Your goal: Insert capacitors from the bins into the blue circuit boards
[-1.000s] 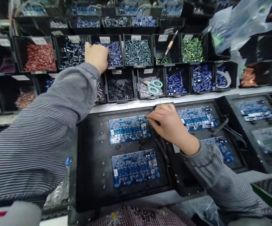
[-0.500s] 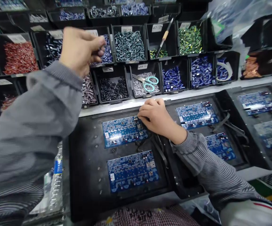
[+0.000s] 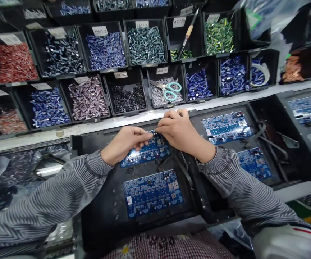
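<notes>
In the black tray (image 3: 98, 223) below the parts bins (image 3: 173, 37) lies the upper circuit board (image 3: 144, 154), likely light, stiff but fragile, best held edgewise; left hand (image 3: 125, 144) and right hand (image 3: 181, 135) pinch closed over its far side, contents indiscernible.

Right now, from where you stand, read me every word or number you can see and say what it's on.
"100/2 2": label above light blue parts
"100/1", ending unclear: label above teal parts
"47/2", ending unclear: label beside the pen
"220/", rest unclear: label above green-yellow parts
Other labels and the near circuit board's sticker: too small or blurred.
</notes>
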Action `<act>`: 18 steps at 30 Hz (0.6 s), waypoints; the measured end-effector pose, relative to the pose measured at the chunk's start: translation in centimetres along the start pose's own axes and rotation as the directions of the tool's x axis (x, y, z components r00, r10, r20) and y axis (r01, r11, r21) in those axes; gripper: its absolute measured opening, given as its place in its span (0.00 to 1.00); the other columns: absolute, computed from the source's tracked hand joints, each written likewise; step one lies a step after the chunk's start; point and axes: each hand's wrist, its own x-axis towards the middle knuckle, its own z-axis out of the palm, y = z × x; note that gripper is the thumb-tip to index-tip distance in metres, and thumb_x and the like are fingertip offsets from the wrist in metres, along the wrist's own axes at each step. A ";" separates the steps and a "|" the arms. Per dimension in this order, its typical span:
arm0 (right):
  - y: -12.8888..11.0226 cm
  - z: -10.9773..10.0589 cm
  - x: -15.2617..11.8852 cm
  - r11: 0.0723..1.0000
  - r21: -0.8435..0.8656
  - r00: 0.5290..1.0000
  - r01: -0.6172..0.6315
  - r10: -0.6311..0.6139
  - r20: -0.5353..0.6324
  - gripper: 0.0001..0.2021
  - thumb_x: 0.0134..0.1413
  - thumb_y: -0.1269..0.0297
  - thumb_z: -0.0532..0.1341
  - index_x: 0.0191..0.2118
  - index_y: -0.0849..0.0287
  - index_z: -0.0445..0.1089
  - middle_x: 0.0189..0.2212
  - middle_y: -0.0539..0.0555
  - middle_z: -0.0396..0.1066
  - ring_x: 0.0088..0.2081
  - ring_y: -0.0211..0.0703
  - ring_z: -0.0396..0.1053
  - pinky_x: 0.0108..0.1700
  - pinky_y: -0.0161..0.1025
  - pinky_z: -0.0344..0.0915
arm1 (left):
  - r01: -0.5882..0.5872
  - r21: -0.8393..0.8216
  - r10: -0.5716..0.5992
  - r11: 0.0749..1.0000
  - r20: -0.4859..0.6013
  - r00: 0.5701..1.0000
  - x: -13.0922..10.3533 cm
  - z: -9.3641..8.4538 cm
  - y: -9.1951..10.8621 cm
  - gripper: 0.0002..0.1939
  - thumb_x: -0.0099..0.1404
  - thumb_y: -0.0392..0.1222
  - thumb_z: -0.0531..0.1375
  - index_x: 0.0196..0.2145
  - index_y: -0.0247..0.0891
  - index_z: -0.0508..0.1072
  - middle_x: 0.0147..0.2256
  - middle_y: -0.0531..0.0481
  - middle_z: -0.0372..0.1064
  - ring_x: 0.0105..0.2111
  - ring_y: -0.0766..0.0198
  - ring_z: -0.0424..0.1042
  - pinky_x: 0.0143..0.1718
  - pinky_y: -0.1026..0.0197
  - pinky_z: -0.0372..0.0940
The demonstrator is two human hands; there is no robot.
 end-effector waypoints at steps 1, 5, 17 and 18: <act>0.0 0.0 0.0 1.000 0.024 1.000 -0.015 0.015 -0.009 0.11 0.61 0.69 0.54 0.34 0.51 0.73 0.36 0.47 0.74 0.44 0.44 0.60 0.43 0.46 0.45 | -0.009 -0.008 0.009 1.000 0.011 1.000 0.0 -0.1 0.0 0.10 0.58 0.40 0.66 0.29 0.29 0.74 0.25 0.50 0.69 0.21 0.75 0.63 0.21 0.72 0.56; -0.2 -0.2 0.1 0.995 0.077 0.998 -0.060 0.062 -0.017 0.10 0.61 0.66 0.55 0.33 0.52 0.73 0.34 0.48 0.74 0.44 0.44 0.62 0.43 0.46 0.46 | -0.054 -0.049 0.056 0.997 0.045 0.997 0.0 -0.3 -0.3 0.10 0.60 0.33 0.63 0.40 0.28 0.75 0.32 0.45 0.74 0.30 0.70 0.71 0.32 0.69 0.65; -2.4 -2.1 -0.4 0.942 0.331 0.997 -0.048 0.065 -0.041 0.05 0.56 0.67 0.59 0.33 0.54 0.72 0.34 0.48 0.74 0.43 0.42 0.65 0.45 0.44 0.52 | -0.044 -0.222 0.075 0.974 0.135 0.988 -0.3 -0.3 -0.5 0.12 0.61 0.27 0.60 0.45 0.26 0.70 0.29 0.47 0.73 0.30 0.69 0.74 0.35 0.67 0.67; -2.4 -2.1 -0.3 0.941 0.335 0.997 -0.052 0.069 -0.039 0.04 0.56 0.66 0.59 0.33 0.54 0.72 0.34 0.48 0.74 0.43 0.43 0.66 0.45 0.44 0.52 | -0.053 -0.226 0.084 0.973 0.129 0.988 -0.3 -0.3 -0.5 0.13 0.61 0.26 0.60 0.45 0.26 0.70 0.29 0.47 0.73 0.29 0.68 0.74 0.34 0.67 0.67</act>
